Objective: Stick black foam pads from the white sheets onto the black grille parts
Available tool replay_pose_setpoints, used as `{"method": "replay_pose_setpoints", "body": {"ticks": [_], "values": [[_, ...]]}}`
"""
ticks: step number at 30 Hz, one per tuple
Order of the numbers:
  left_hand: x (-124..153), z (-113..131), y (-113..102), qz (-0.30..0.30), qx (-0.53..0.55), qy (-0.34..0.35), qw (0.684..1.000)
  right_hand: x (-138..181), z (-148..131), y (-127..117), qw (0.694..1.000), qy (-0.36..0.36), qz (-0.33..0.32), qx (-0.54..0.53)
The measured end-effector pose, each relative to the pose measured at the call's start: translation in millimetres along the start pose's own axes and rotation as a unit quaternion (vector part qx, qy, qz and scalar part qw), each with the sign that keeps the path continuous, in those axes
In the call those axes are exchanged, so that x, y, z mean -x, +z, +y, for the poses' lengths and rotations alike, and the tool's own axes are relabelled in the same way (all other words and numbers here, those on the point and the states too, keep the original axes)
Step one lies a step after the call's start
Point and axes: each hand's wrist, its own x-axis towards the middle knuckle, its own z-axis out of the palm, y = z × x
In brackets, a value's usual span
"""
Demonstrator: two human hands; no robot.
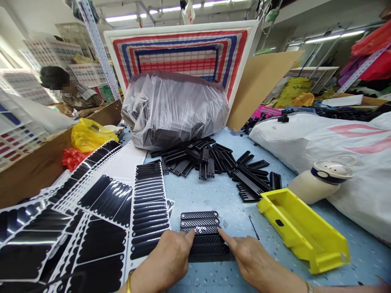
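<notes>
In front of me lies a row of black textured strips [200, 214] with rounded ends, side by side on a dark base partly hidden by my hands. Several small silvery rings [200, 229] sit in a cluster on the middle strip. My left hand [172, 254] is closed, a fingertip down beside the rings; anything pinched in it is hidden. My right hand [252, 256] stretches its index finger onto the right end of the strips, the other fingers curled below. To the left lies a white sheet of glossy black strip-shaped stickers [149, 203].
More sticker sheets [104, 240] cover the left side. Loose black toothed parts [210, 158] are heaped before a plastic-wrapped bundle [177, 110]. On the right are a yellow bin [305, 232], a cream bottle [317, 183] and a white sack [293, 138]. A person [79, 95] sits far left.
</notes>
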Motion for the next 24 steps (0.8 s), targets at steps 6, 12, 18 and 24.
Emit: {"method": "replay_pose_setpoints", "body": {"ticks": [6, 12, 18, 24], "values": [[-0.3, 4.4, -14.5, -0.016, -0.007, -0.010, 1.000, 0.0, 3.3, 11.0, 0.999, -0.020, 0.042, 0.026], [-1.1, 3.1, -17.9, -0.024, -0.023, 0.000, 0.999, -0.2, 4.5, 14.4, 0.995, -0.031, 0.081, 0.052], [3.1, -3.2, -10.4, -0.012, -0.032, -0.010, 0.999, 0.3, 4.8, 16.7, 0.995, -0.030, 0.080, 0.048], [2.0, 0.2, -10.9, -0.009, -0.016, 0.001, 1.000, -2.3, 5.9, 16.9, 0.995, -0.038, 0.082, 0.043]]}}
